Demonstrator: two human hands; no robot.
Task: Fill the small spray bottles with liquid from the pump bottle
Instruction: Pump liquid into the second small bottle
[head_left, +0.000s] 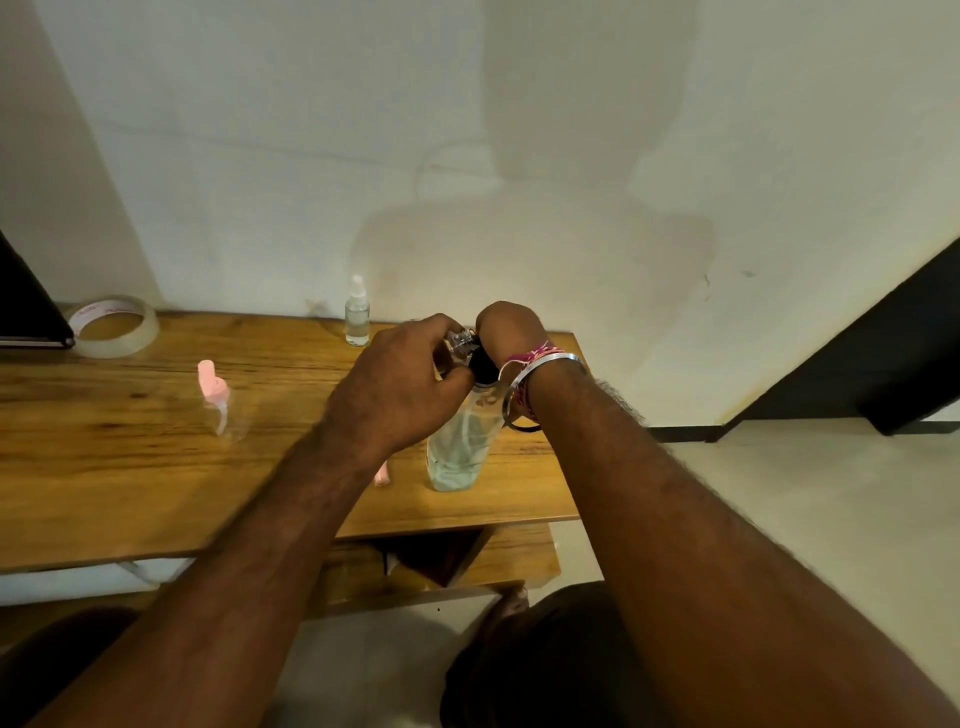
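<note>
Pumping into a small clear bottle (457, 345) gripped by left hand (400, 387); right hand (506, 327) clenches black pump head atop pump bottle (457, 441) on wooden table (130, 467). Best keep mouth under nozzle, press slowly.

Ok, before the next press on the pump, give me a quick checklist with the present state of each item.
1. Pump bottle upright on the table: ok.
2. Liquid left in the pump bottle: ok, some shows inside.
3. Left hand holds a small clear bottle at the pump head: ok.
4. Right hand on the black pump head: ok.
5. Nozzle lined up with the small bottle's mouth: cannot tell, the hands hide it.
6. Pink-capped bottle open for filling: not ok, cap on.
</note>
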